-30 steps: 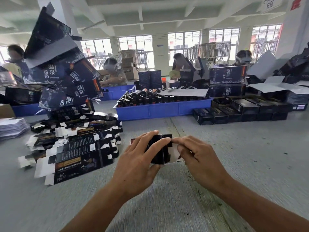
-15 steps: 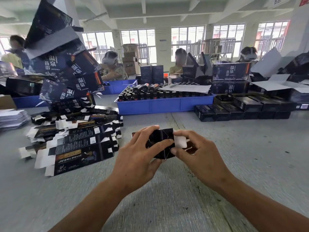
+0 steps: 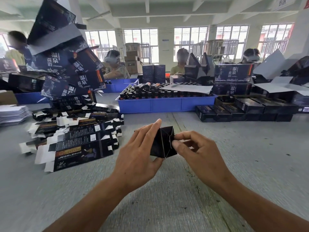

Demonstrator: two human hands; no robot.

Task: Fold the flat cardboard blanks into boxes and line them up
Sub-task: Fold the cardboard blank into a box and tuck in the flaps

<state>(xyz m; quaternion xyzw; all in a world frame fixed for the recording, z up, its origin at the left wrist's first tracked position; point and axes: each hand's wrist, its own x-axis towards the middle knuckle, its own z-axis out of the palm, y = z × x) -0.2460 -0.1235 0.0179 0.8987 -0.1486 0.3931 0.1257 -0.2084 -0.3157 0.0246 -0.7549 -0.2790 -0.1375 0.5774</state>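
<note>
A small black cardboard box [image 3: 163, 143], seen end-on with its flaps folded shut, is held above the grey table [image 3: 242, 148]. My left hand [image 3: 138, 153] grips its left side, fingers over the top and thumb under it. My right hand [image 3: 199, 151] pinches the end flap at the box's right edge with thumb and curled fingers. A spread pile of flat black-and-white blanks [image 3: 75, 131] lies on the table to the left. A row of finished black boxes [image 3: 242, 111] stands at the back right.
A blue tray of dark bottles [image 3: 165, 102] sits behind the hands. Large dark printed cartons [image 3: 66, 64] are stacked high at the left. White sheets [image 3: 11, 114] lie at the far left edge. Other people work across the table.
The white end flap that showed earlier is tucked in; the box end now looks closed and black. The box has turned end-on and both hands have drawn slightly nearer.
</note>
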